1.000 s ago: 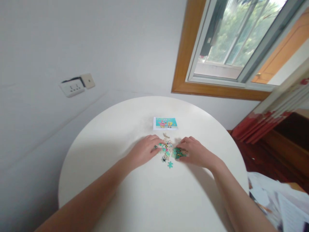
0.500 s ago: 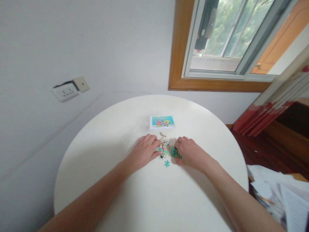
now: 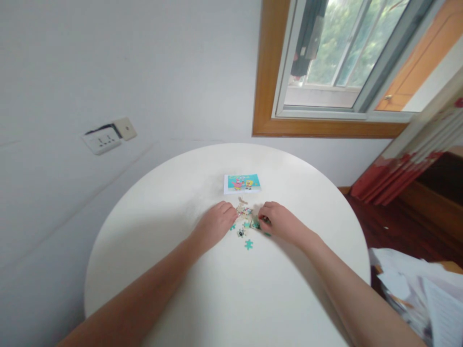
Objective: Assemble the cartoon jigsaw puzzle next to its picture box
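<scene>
Between my hands lies a small loose heap of jigsaw puzzle pieces (image 3: 244,212), pale, pink and teal. My left hand (image 3: 217,221) rests at the heap's left edge, its fingers bent together over pieces at the fingertips. On the right, my right hand (image 3: 278,220) is curled round several dark puzzle pieces (image 3: 265,220), partly hidden by the fingers. A teal piece (image 3: 249,245) lies alone nearer to me, below a piece with a black spot (image 3: 241,233). Behind the heap is a small puzzle box (image 3: 243,183) with a cartoon picture.
All this lies on a round white table (image 3: 220,299) against the wall. A wall socket (image 3: 103,140) is at the left, a wood-framed window (image 3: 265,127) at the upper right. Papers (image 3: 405,279) are piled beside the table at right, below a red and white curtain (image 3: 390,173).
My right hand has lifted and curled more tightly round pieces. The left fingers have drawn together, and the heap between the hands has shifted and spread.
</scene>
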Demonstrator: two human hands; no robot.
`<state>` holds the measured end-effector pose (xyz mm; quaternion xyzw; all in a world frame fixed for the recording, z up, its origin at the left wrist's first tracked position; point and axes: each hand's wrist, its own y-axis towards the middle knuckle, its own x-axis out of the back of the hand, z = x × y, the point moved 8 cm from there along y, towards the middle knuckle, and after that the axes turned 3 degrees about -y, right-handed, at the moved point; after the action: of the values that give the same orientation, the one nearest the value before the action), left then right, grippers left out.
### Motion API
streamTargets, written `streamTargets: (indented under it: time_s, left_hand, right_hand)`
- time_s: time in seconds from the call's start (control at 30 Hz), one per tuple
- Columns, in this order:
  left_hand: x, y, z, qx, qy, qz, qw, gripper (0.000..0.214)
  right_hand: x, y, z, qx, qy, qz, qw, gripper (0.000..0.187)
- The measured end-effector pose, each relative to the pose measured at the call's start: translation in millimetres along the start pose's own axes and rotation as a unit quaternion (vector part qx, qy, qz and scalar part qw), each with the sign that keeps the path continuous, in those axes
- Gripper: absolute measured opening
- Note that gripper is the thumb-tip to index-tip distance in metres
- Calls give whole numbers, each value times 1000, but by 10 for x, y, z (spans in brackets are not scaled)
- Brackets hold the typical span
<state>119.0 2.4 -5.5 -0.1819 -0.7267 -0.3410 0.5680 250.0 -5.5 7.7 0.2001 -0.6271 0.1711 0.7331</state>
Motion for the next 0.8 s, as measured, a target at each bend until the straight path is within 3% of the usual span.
streamTargets:
  time_s: [0.13, 0.27, 0.43, 0.57, 0.8]
  left_hand:
    - [83, -4, 17, 51, -53, -29, 997, 32]
    - [109, -24, 67, 82, -127, -37, 988, 31]
    - [94, -32, 125, 101, -152, -40, 982, 31]
    - [93, -42, 148, 112, -170, -42, 978, 32]
    - [89, -61, 169, 137, -195, -38, 970, 30]
  right_hand:
    - [12, -22, -71, 0, 87, -22, 996, 21]
    - [46, -77, 16, 13, 75, -7, 997, 39]
    - [24, -18, 71, 2, 23, 9, 1000, 20]
    - [-1, 40, 55, 6, 13, -3, 1000, 24]
    - [2, 44, 6, -45, 45, -40, 997, 23]
